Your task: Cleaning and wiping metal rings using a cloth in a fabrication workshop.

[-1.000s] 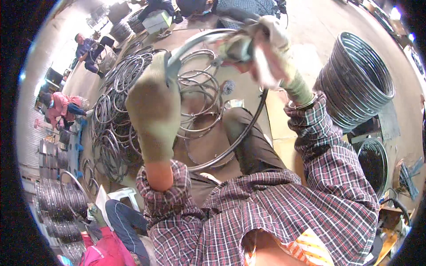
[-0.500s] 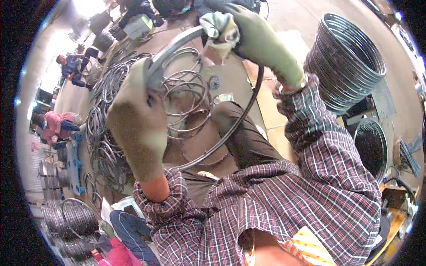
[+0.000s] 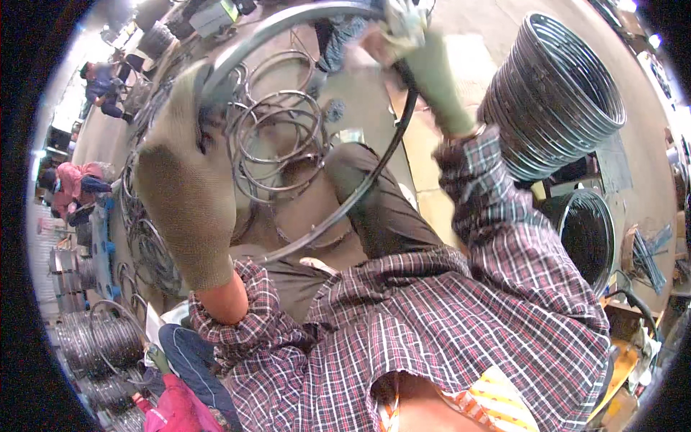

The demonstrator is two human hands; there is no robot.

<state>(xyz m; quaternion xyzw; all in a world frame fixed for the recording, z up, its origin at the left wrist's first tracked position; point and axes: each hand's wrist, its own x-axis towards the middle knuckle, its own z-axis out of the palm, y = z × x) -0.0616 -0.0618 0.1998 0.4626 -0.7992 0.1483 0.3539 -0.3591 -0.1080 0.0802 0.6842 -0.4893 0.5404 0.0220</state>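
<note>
Workshop floor, dusty concrete, metal hoops everywhere. My left hand (image 3: 188, 189), in an olive knit glove, is clenched around the left arc of a large dark steel rim hoop (image 3: 374, 180); thumb wraps over the edge near the top. My right hand (image 3: 421, 54), same kind of glove, grips the hoop's upper right arc together with a pale rag or pad, blurred, so I cannot tell the exact finger placement. The hoop sits raised in front of me, over my dark-trousered knees (image 3: 374, 209), its lower arc close to my lap.

To do this step well, I judge: keep both grips opposite each other so the hoop doesn't twist, hold firm on the left while the right works along the rim, keep the lower arc off my leg.

Beyond the hoop, a loose pile of thin grey wire rings (image 3: 277, 140) lies on the floor. Right of my right hand, a tall stack of dark ribbed steel rims (image 3: 554, 93); below it a second, shorter stack (image 3: 586, 234). Left, more rim stacks (image 3: 97, 342) and seated people at work.

Packages, labels: a small pale flat tag-like piece (image 3: 350, 135) on the floor past my knee, unreadable. A grey box-shaped unit with a green patch (image 3: 216, 16) sits far above the left grip.
</note>
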